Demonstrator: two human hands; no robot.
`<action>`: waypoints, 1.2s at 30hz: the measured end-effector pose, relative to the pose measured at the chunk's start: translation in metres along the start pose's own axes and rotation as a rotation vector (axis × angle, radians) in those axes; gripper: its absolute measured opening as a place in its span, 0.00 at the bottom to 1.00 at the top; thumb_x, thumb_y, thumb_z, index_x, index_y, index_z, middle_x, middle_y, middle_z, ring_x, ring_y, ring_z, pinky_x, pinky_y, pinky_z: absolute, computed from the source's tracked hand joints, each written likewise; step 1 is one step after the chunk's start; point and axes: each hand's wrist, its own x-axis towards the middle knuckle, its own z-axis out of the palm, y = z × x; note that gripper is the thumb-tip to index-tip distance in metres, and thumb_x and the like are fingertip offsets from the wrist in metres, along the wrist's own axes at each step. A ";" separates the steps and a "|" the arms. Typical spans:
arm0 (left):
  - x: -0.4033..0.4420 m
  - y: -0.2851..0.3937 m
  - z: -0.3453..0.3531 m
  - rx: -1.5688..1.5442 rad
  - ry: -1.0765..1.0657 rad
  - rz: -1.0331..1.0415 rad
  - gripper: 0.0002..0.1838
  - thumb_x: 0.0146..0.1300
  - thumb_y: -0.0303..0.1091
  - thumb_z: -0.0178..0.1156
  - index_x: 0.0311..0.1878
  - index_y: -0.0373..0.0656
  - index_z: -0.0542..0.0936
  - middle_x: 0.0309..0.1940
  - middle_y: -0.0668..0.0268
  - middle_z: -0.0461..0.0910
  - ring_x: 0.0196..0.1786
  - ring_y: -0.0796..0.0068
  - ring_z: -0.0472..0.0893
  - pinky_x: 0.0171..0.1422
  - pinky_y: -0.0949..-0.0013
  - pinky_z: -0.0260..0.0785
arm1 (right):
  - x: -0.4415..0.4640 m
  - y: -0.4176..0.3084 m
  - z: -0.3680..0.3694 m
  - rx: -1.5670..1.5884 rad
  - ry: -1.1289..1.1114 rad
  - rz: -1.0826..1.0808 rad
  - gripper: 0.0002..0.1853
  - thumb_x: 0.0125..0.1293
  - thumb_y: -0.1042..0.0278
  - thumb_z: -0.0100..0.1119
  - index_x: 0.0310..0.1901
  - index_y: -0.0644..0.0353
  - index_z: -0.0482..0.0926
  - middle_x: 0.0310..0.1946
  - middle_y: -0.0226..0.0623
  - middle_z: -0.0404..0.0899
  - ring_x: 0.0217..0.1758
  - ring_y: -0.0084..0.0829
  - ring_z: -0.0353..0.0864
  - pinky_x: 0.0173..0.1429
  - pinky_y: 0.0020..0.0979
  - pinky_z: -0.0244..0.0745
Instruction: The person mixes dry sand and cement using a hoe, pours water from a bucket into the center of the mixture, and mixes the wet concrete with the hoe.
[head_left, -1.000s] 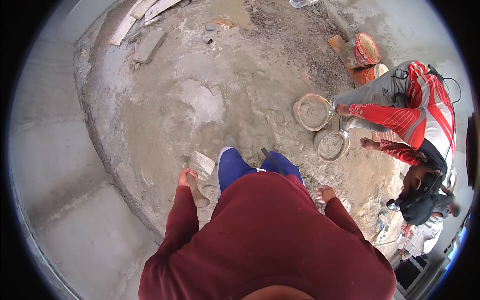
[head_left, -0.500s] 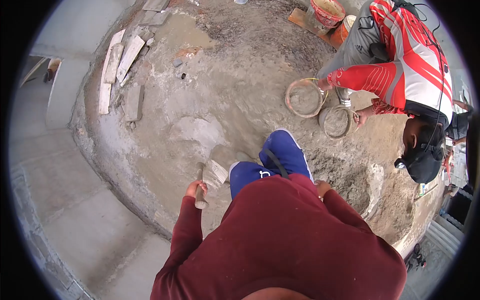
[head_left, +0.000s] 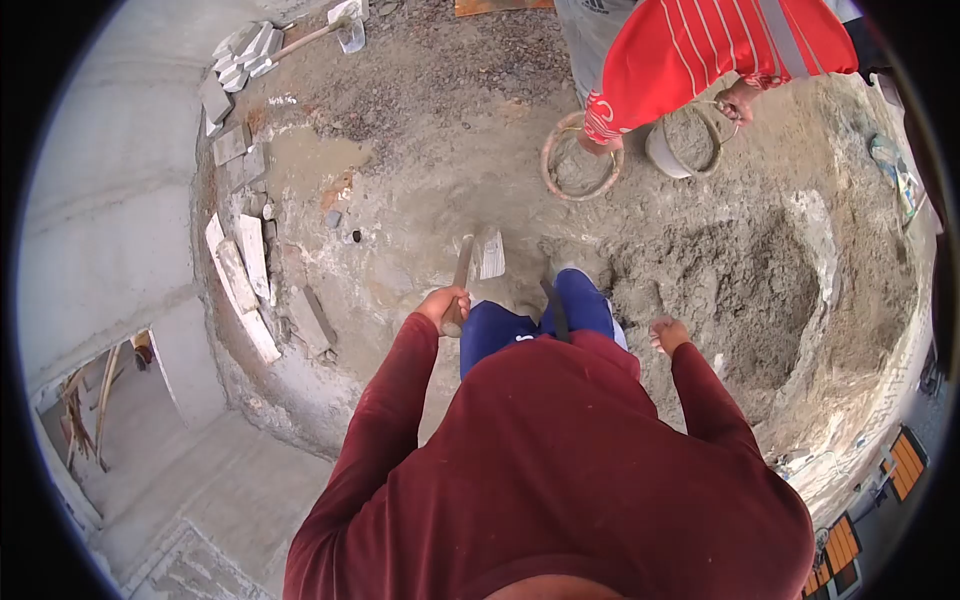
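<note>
My left hand (head_left: 443, 306) is wrapped round the wooden handle of a tool (head_left: 463, 270), whose pale flat blade (head_left: 492, 254) lies low over the wet ground ahead of my knees. Out to the right of my legs hangs my right hand (head_left: 668, 334), its fingers curled; whether anything is in them is too small to tell. Beyond it spreads a heap of wet grey mortar (head_left: 740, 290). A co-worker's hands are at two buckets of mortar, one (head_left: 582, 172) nearer the middle, the other (head_left: 684, 142) tilted and gripped by its rim or handle.
The co-worker in a red sleeve (head_left: 660, 70) bends over at the upper right. Boards (head_left: 235, 275) and a grey block (head_left: 312, 320) lie along the left wall. Farther back are stacked blocks (head_left: 248, 50) and a long-handled shovel (head_left: 305, 42). A short pipe end (head_left: 352, 237) sticks up from the floor.
My view has turned to the right and my body has moved forward. The tool in my left hand has gone with it. The co-worker has taken hold of the second bucket, which now tilts.
</note>
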 end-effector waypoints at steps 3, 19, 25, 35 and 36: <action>0.011 0.049 0.040 0.240 -0.003 0.053 0.03 0.70 0.28 0.54 0.43 0.40 0.72 0.27 0.70 0.72 0.25 0.81 0.74 0.29 0.75 0.74 | -0.026 0.038 0.006 -0.066 0.050 -0.023 0.14 0.70 0.64 0.53 0.53 0.56 0.80 0.38 0.36 0.86 0.28 0.29 0.85 0.28 0.33 0.78; 0.104 0.194 0.131 0.717 0.004 0.032 0.09 0.63 0.33 0.59 0.46 0.53 0.74 0.36 0.65 0.78 0.32 0.71 0.77 0.38 0.58 0.71 | -0.211 0.168 0.368 0.583 0.326 0.205 0.12 0.73 0.64 0.53 0.49 0.61 0.82 0.37 0.38 0.87 0.31 0.31 0.87 0.33 0.35 0.83; 0.107 0.201 0.134 0.788 -0.044 -0.063 0.09 0.62 0.31 0.59 0.45 0.52 0.73 0.39 0.64 0.76 0.37 0.68 0.79 0.39 0.59 0.71 | -0.234 0.203 0.529 0.191 0.365 0.286 0.25 0.63 0.45 0.56 0.52 0.54 0.88 0.57 0.46 0.84 0.59 0.50 0.83 0.65 0.44 0.76; 0.073 0.151 0.167 0.725 -0.029 0.043 0.20 0.59 0.30 0.60 0.54 0.48 0.67 0.46 0.57 0.70 0.37 0.64 0.77 0.39 0.59 0.73 | -0.199 0.235 0.487 0.212 0.425 0.034 0.18 0.67 0.54 0.54 0.48 0.51 0.88 0.46 0.43 0.88 0.50 0.46 0.87 0.56 0.45 0.82; 0.065 0.151 0.177 0.691 -0.045 0.007 0.22 0.58 0.31 0.60 0.55 0.47 0.66 0.46 0.57 0.70 0.37 0.63 0.77 0.38 0.60 0.74 | -0.194 0.240 0.477 0.432 0.423 0.076 0.17 0.66 0.53 0.55 0.47 0.51 0.88 0.45 0.44 0.88 0.47 0.47 0.88 0.54 0.44 0.82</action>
